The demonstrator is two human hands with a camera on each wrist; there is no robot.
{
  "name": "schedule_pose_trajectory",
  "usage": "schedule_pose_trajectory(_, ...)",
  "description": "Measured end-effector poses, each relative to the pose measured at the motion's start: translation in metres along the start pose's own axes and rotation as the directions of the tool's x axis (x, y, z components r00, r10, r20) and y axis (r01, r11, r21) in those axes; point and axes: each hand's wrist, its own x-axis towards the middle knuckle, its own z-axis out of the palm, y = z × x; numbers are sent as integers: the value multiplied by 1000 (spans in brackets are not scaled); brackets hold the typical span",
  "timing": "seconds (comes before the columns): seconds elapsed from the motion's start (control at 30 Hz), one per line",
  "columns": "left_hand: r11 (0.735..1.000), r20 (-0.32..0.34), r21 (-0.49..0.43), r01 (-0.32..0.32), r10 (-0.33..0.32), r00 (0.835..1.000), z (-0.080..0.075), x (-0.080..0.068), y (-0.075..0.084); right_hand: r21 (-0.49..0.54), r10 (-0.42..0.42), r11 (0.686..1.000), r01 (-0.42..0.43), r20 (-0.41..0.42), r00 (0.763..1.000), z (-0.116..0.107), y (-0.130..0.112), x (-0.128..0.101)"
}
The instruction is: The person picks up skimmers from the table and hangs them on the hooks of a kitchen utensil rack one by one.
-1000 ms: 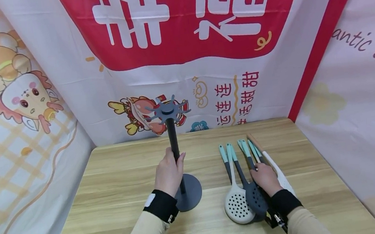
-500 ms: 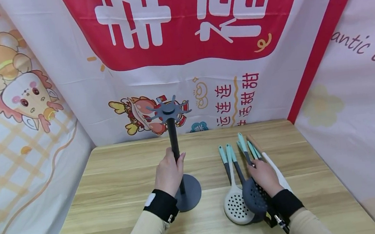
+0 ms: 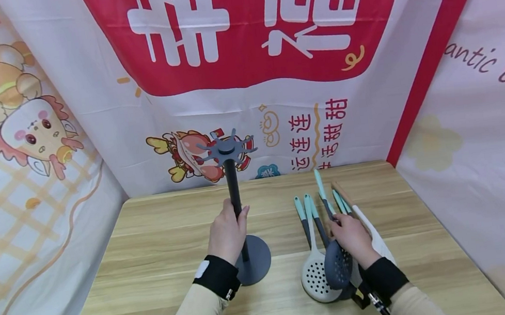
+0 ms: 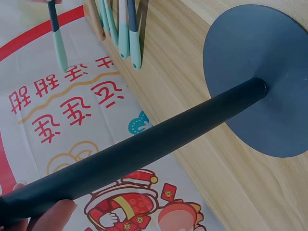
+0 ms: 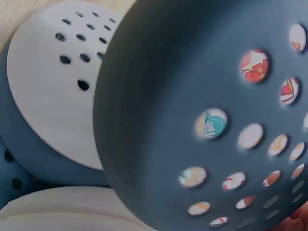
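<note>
My left hand [image 3: 227,233] grips the black pole [image 3: 233,185] of an upright utensil stand. A ring of grey hooks [image 3: 227,150] tops it, and a round base [image 3: 260,263] rests on the table. In my right hand [image 3: 352,234] is a dark grey skimmer [image 3: 338,267], held by its handle, its turquoise end pointing away from me. Its perforated bowl [image 5: 159,120] fills much of the right wrist view, tilted above the other utensils. Beside it lies a light grey skimmer [image 3: 317,277]. The left wrist view shows thumb and fingertips around the pole [image 4: 144,149].
Several more turquoise-handled utensils [image 3: 299,209] lie on the wooden table [image 3: 160,251], partly overlapping. Under my right forearm side lies a white utensil with a wooden handle [image 3: 341,191]. Printed cloth [image 3: 369,113] hangs behind and on both sides.
My right hand has lifted the dark skimmer off the pile and shifted slightly left, tilting its bowl. The handle now stands higher. My left hand and the stand stay put.
</note>
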Motion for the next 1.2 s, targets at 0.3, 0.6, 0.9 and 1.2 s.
schedule_pose_trajectory(0.3,1000,-11,2,-12,12,1000,-1,-1,1,93,-9,996,10,-14,1000,1,-13,-5)
schedule_pose_trajectory(0.6,1000,-6,2,-2,2,1000,0,1,-1,115,-27,993,31,-30,999,4,-19,-9)
schedule_pose_trajectory(0.9,1000,-6,7,-1,1,1000,0,0,0,165,-23,986,26,-19,1000,7,-22,-14)
schedule_pose_trajectory(1.2,1000,-9,5,-2,2,1000,0,-1,0,202,-41,978,47,-34,999,11,-24,-14)
